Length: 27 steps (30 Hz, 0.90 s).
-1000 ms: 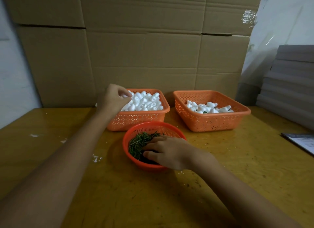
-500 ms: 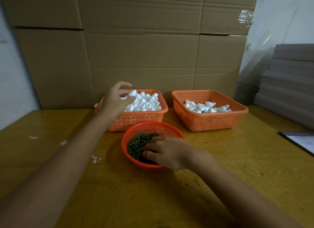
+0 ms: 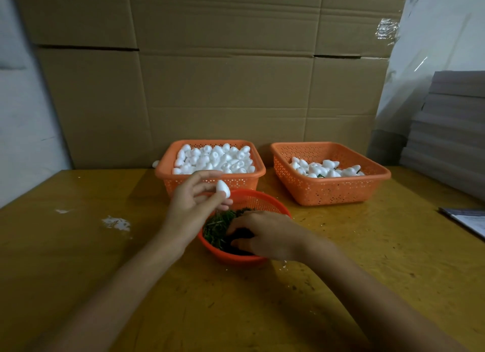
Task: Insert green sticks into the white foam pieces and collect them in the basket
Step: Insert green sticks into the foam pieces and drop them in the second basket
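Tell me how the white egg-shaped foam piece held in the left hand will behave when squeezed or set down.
Probably very light: the left hand holds the white egg-shaped foam piece with fingertips alone. Its rounded, tapered shape would likely roll on the yellow wooden table. Being foam, it may dent if pinched hard.

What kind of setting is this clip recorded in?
Probably a small hand-assembly workshop or storeroom: stacked cardboard cartons behind a scuffed yellow worktable, and an orange basket heaped with white foam pieces for piecework.
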Available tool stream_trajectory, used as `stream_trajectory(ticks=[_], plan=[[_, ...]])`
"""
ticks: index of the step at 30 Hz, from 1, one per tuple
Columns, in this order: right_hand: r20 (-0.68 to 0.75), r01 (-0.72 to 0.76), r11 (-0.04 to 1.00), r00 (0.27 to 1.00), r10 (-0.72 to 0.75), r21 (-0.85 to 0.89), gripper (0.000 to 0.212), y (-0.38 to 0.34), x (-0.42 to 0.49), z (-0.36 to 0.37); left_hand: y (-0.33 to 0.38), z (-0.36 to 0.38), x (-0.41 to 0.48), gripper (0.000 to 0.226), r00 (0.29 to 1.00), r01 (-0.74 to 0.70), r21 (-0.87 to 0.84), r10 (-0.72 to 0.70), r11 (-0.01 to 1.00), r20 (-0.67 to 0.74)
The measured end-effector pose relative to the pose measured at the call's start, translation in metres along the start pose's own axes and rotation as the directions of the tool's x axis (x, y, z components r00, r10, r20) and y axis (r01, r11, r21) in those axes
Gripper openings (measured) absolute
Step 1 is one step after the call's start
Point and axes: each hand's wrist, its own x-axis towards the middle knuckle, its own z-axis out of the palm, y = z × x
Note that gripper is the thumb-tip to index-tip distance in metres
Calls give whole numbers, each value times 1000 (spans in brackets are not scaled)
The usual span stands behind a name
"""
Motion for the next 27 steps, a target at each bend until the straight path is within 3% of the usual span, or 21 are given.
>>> stream_trajectory(ticks=[5,13,19,22,27], plan=[[-130,45,985,991,-23,169,17,6,-3,4,-9,-8,-8,26,993,-101,45,99,994,63],[-395,97,927,917,59,363,17,11,-3,4,-12,-10,-7,25,993,-107,-20,108,994,44],[-407,136,818,905,128,559,15,15,-3,1,-9,-9,-7,36,996,-81,-137,85,987,25],[-393,158,761,910,135,629,17,14,-4,-1,-9,-9,-7,30,997,-78,-121,81,990,20],[-328,115,755,934,138,646,20,14,-3,0,-9,-10,-7,28,997,-67,-151,71,986,21]])
